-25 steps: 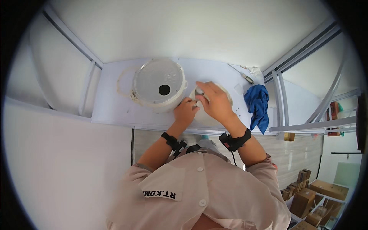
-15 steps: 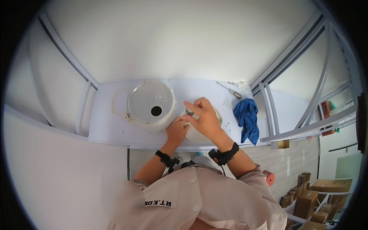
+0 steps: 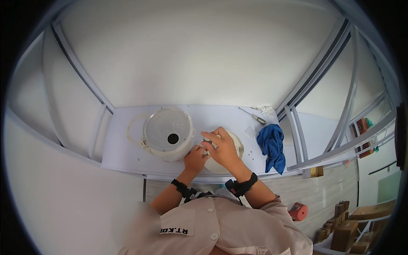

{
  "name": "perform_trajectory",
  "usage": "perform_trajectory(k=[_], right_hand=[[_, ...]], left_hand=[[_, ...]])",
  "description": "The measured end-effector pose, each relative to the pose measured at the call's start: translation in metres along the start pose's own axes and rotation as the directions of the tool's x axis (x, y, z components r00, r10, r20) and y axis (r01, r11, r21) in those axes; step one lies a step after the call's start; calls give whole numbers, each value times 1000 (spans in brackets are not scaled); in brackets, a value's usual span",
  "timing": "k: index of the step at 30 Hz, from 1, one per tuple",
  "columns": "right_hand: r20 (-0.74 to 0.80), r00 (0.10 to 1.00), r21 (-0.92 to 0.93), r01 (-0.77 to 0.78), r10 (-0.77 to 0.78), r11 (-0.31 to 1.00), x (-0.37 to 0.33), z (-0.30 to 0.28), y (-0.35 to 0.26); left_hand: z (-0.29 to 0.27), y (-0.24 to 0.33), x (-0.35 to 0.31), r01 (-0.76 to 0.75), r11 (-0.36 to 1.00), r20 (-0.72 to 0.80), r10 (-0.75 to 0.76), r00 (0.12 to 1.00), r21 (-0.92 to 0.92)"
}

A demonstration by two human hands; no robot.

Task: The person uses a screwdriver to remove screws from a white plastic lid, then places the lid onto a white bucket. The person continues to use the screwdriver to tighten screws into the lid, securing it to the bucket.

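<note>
The right hand point(image 3: 223, 148) and left hand point(image 3: 195, 159) sit lower in view, right fingers pinching a hard-looking grey knob point(image 3: 207, 140), likely best held by its sides, left grip hidden.

The left forearm point(image 3: 166, 195) and right forearm point(image 3: 260, 193) slant up from the lower edge and converge toward the middle. The left hand point(image 3: 196, 160) sits lower, back upward, its fingers bent toward the right hand; whether its fingertips close on each other is unclear. The right hand point(image 3: 224, 149) angles across to the left with its back showing, thumb and forefinger bent toward each other in a pinch.
</note>
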State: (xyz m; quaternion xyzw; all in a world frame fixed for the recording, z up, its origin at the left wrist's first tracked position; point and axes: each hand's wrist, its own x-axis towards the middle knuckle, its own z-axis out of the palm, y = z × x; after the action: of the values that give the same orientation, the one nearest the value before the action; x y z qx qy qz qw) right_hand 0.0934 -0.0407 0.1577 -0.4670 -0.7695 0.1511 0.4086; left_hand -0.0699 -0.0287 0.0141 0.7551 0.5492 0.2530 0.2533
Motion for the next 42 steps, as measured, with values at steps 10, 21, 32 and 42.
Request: perform_trajectory(k=[10, 21, 32, 42], right_hand=[[-109, 993, -65, 46, -53, 997, -6, 0, 3], [-220, 962, -106, 143, -164, 984, 2, 7, -23], [-149, 983, 40, 111, -104, 993, -3, 9, -12], [-106, 994, 126, -14, 27, 992, -11, 11, -9]], left_hand=[[9, -7, -1, -25, 998, -42, 23, 999, -51], [17, -11, 2, 42, 999, -45, -41, 998, 29], [16, -8, 3, 60, 996, -20, -59, 998, 70], [8, -3, 2, 52, 995, 79, -59, 995, 81]])
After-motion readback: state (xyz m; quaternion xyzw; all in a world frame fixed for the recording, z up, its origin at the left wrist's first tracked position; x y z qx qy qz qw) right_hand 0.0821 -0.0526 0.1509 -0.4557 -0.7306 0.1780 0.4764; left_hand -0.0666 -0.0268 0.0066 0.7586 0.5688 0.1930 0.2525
